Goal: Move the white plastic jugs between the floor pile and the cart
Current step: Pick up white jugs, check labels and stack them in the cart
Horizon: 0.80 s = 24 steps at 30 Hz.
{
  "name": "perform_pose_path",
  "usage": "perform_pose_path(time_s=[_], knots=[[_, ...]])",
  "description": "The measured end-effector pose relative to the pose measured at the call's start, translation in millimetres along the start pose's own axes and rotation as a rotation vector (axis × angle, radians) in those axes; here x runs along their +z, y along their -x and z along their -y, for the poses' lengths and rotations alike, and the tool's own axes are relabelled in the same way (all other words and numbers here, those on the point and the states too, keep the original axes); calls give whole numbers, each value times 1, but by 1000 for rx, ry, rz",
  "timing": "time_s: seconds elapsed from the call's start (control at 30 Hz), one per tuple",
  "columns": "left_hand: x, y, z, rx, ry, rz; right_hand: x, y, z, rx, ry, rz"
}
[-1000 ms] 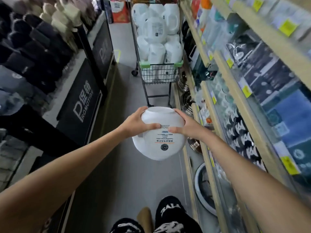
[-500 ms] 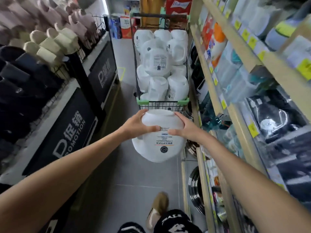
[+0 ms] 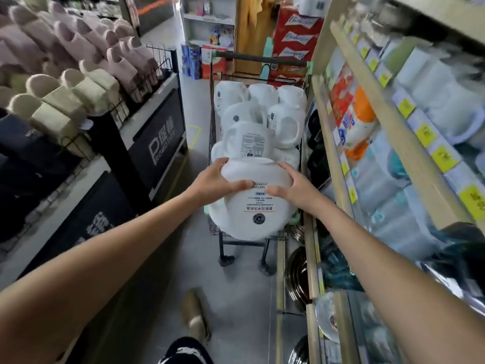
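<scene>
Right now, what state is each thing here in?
Jug: off the floor, held between both hands, label upside down.
Left hand: grips the jug's left side.
Right hand: grips the jug's right side.
Cart jugs: piled high in the cart.
Cart: standing in the aisle, loaded.

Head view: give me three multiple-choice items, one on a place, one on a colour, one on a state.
1. The held jug is: A on the floor; B in the air at the cart's near end; C on a shelf.
2. The cart's corner bumpers are: A red; B green; C blue.
3. The left hand and right hand: A both grip the jug; B both hang open; C one is idle.
B: it hangs before the piled jugs. B: pale green plastic. A: fingers curl round its end.
</scene>
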State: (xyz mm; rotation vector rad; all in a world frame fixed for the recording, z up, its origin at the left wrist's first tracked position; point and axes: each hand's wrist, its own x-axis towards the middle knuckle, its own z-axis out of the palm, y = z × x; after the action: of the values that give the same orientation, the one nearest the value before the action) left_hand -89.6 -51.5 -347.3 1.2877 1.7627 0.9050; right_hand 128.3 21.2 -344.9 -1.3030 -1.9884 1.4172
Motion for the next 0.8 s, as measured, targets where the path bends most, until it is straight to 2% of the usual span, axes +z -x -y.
perform_pose_path(time_s=[0.23, 0.37, 0.57, 0.8], knots=[[-51, -136, -39, 133, -28, -8, -33, -125, 35, -53, -87, -163], [-83, -216, -55, 185, -30, 50, -46, -195, 58, -52, -110, -258], [-114, -319, -84, 246, -78, 68, -77, -280, 86, -73, -118, -323], [-108, -419, -106, 301, -8, 93, -136, -370, 91, -64, -6, -307]])
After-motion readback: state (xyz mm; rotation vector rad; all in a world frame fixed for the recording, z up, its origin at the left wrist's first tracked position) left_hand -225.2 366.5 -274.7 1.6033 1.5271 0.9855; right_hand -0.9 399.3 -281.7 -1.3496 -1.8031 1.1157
